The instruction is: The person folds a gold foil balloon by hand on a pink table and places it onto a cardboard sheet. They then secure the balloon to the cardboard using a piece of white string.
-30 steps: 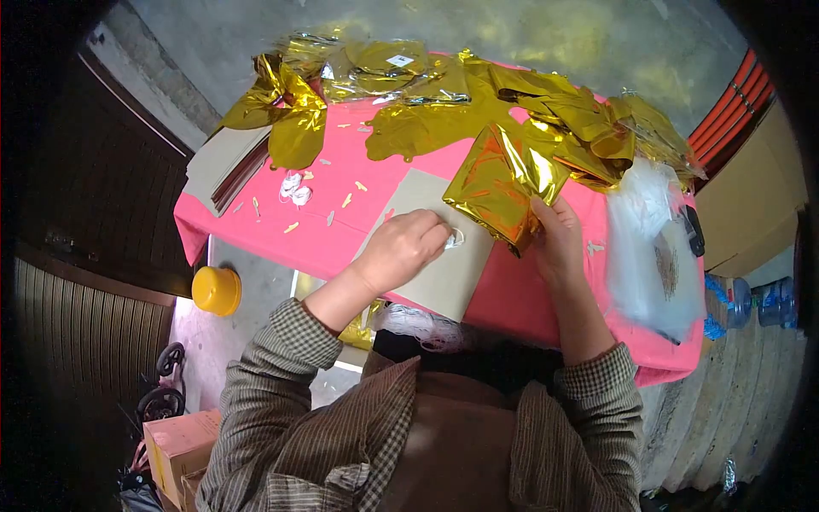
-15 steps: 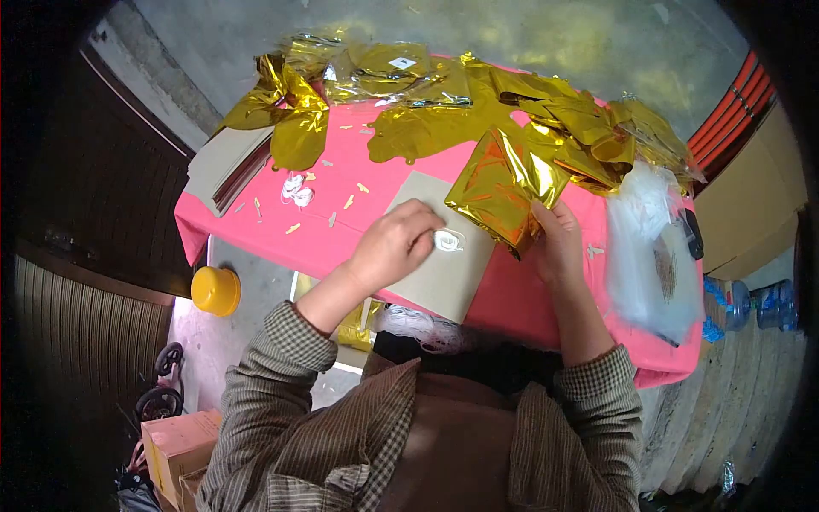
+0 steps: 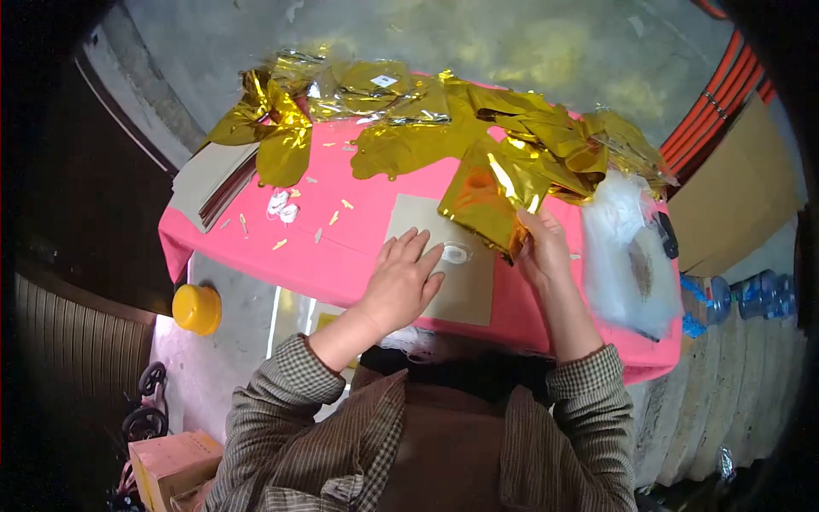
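My left hand point(image 3: 399, 277) lies flat with fingers spread on a grey cardboard sheet point(image 3: 456, 299). Just beside its fingertips, a small white coil of string point(image 3: 455, 253) rests on the same sheet. My right hand point(image 3: 546, 247) pinches the lower right corner of a folded gold foil balloon point(image 3: 490, 192), which is tilted and partly covers the cardboard's upper right. More flat gold foil balloons point(image 3: 418, 149) are spread along the far side of the pink-covered table point(image 3: 341, 264).
White string bundles point(image 3: 283, 206) and small paper-like scraps point(image 3: 333, 218) lie to the left. A cardboard stack point(image 3: 217, 183) sits at the left end. Clear plastic bags point(image 3: 627, 256) and a black object point(image 3: 667, 235) are at the right. A yellow tub point(image 3: 197, 309) stands below on the left.
My left hand has gone from curled fingers beside the string coil to spread fingers on the cardboard. My right hand keeps its hold on the foil balloon, and the view has shifted slightly.
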Action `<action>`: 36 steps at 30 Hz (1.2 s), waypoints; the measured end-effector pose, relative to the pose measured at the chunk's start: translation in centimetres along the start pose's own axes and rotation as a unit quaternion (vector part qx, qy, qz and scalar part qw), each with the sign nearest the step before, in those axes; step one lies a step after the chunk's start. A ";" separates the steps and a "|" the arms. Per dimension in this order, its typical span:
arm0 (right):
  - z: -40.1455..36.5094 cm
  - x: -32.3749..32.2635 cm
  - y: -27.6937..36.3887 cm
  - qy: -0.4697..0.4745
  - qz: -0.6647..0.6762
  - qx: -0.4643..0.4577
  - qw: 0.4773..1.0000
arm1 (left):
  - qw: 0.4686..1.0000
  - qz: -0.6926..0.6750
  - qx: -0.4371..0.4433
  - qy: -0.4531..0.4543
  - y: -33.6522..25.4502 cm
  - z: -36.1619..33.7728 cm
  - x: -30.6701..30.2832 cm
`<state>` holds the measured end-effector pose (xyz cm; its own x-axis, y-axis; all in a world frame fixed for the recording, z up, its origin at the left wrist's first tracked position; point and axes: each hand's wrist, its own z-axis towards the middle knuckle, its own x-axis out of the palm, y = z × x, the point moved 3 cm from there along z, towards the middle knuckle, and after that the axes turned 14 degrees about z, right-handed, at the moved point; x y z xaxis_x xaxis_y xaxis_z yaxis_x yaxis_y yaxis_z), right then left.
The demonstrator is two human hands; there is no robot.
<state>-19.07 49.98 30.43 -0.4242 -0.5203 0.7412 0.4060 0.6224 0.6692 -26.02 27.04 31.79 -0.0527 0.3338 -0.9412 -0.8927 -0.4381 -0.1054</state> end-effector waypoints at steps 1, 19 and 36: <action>-0.2 0.4 0.6 0.024 -0.029 0.015 0.999 | 1.000 -0.023 -0.006 0.002 -0.2 0.3 -0.2; -2.5 2.5 -2.3 0.072 -0.284 0.124 0.948 | 0.985 -0.167 0.014 -0.046 2.0 1.8 -2.1; -1.2 3.2 -0.1 0.107 -0.630 0.036 0.769 | 0.986 -0.006 0.102 0.128 0.6 1.4 -0.2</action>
<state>-19.48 47.51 32.80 -0.2979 -0.8161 -0.4952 -0.2664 -0.4271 0.8641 -27.14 27.88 32.40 0.0495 0.1038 -0.9934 -0.9654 -0.2500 -0.0742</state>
